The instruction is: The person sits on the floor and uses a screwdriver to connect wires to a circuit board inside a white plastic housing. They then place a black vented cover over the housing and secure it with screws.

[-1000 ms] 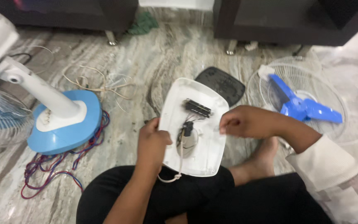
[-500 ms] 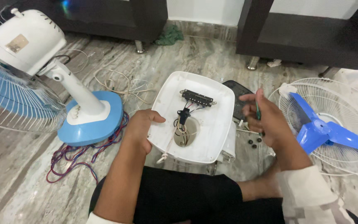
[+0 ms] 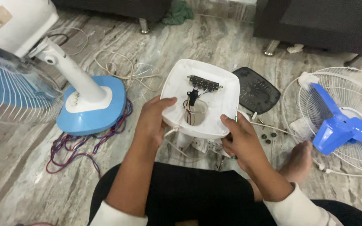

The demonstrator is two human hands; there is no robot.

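Hands are both clamped on a white fan base shell (image 3: 206,94), held upturned above the lap over the marble floor (image 3: 30,175): left hand (image 3: 153,119) grips its left edge, right hand (image 3: 241,140) its lower right corner. Black switch strip (image 3: 205,82) and wires are seen inside. Blue-based fan (image 3: 91,104) stands left, blue blade (image 3: 338,125) on a grille right.
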